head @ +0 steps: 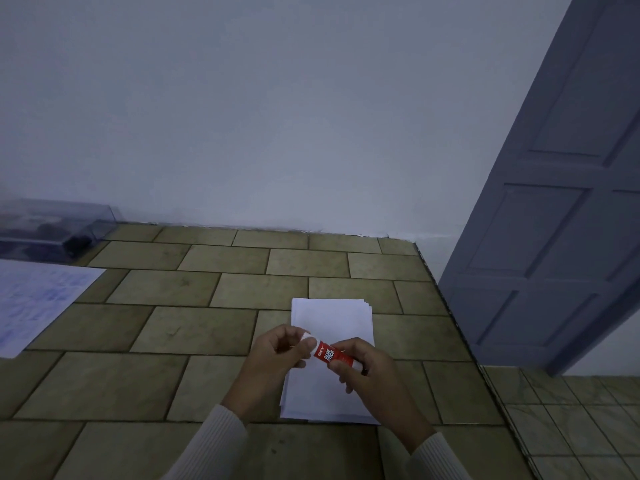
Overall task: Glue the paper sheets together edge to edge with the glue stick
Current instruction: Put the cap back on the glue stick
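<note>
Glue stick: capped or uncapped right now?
Capped. The cap sits flush on the glue stick, no gap showing; the left hand pinches it, the right hand grips the other end.

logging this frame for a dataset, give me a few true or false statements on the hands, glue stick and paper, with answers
1. The left hand and right hand both grip the glue stick. True.
2. The glue stick has a blue label. False: the label is red.
3. The paper stack lies on the tiled surface. True.
4. The sheets are spread side by side. False: they lie in one stack beneath the hands.
</note>
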